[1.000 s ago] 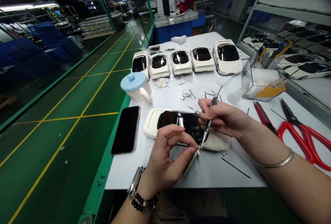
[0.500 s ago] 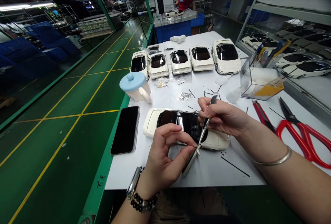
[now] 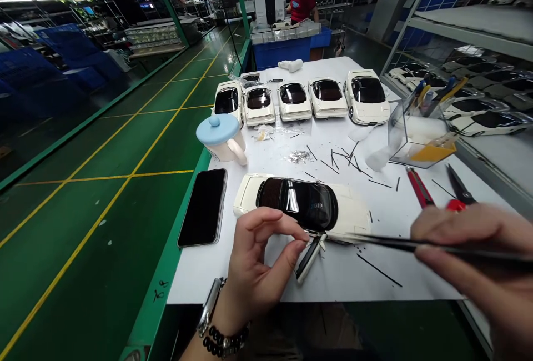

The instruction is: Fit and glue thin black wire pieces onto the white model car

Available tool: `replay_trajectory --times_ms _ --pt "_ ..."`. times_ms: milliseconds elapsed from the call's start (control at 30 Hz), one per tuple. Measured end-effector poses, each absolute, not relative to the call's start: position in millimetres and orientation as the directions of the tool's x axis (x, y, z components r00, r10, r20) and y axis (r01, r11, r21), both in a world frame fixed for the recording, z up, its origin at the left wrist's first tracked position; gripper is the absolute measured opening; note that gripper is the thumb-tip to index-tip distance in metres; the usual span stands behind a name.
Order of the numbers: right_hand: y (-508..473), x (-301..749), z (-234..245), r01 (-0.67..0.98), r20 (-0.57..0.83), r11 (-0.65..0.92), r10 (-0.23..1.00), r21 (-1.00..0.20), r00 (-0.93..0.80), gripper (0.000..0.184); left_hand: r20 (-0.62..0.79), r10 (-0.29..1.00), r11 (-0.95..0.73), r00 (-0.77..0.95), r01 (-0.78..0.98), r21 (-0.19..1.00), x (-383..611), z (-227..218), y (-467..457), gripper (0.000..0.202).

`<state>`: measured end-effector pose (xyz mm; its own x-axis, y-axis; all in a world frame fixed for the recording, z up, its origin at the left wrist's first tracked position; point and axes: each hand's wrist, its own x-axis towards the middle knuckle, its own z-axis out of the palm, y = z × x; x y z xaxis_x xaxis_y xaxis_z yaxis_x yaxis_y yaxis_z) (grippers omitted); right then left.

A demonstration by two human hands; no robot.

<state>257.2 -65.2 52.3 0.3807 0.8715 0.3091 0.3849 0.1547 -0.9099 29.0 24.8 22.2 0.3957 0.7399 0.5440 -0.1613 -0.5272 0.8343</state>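
A cream model car (image 3: pixel 353 205) with a black glossy roof lies sideways on the white tabletop, its near door (image 3: pixel 310 261) swung out toward me. My left hand (image 3: pixel 260 261) is at that door, thumb and index fingertips pinched close together by its hinge end. Whatever they pinch is too small to make out. Off to the right, my right hand (image 3: pixel 462 244), blurred, grips slender dark tweezers (image 3: pixel 391 241). Their tips point left, over the car's near front side.
Several cream model cars (image 3: pixel 295 101) line the back. A lidded mug (image 3: pixel 220 136) and phone (image 3: pixel 202 208) stand left. At right are a clear tool box (image 3: pixel 420 139), a red cutter (image 3: pixel 420 187) and partly covered scissors (image 3: pixel 460 186). Black strips (image 3: pixel 378 270) lie scattered. A person (image 3: pixel 303 0) works beyond.
My right hand has swung right with the tweezers, away from the door, uncovering the car's roof and front. My left hand has shifted slightly left, still at the door.
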Motion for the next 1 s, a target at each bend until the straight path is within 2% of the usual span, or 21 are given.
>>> replay_trajectory --times_ms 133,233,433,600,700,800,1000 --pt "-94.6 226.7 5.9 0.412 0.276 0.117 0.895 -0.904 0.351 0.012 0.556 0.751 -0.54 0.356 -0.153 0.828 26.4 19.5 21.8 0.049" --pt "-98.9 209.8 -10.9 0.397 0.327 0.181 0.882 -0.9 0.339 0.014 0.566 0.757 -0.548 0.327 -0.153 0.822 25.2 19.0 19.7 0.048" --pt "-98.4 213.7 -11.4 0.501 0.421 0.318 0.901 -0.805 0.106 0.022 0.56 0.764 -0.55 0.32 -0.13 0.825 21.1 18.6 17.0 0.048" --pt "-109.3 230.3 -5.1 0.556 0.355 0.324 0.933 -0.766 -0.055 0.024 0.55 0.773 -0.538 0.316 -0.131 0.833 19.9 16.2 14.9 0.046" --pt "-118.4 241.0 -4.4 0.578 0.297 0.26 0.954 -0.773 -0.033 0.018 0.546 0.774 -0.534 0.32 -0.132 0.835 20.6 15.4 14.1 0.046" --pt "-124.7 250.5 -5.7 0.58 0.305 0.242 0.952 -0.778 0.011 0.017 0.548 0.771 -0.536 0.324 -0.134 0.834 21.3 15.2 14.3 0.046" --pt "-122.8 248.1 -6.5 0.453 0.337 0.256 0.935 -0.854 0.108 0.022 0.551 0.768 -0.539 0.327 -0.136 0.831 22.4 14.2 14.5 0.048"
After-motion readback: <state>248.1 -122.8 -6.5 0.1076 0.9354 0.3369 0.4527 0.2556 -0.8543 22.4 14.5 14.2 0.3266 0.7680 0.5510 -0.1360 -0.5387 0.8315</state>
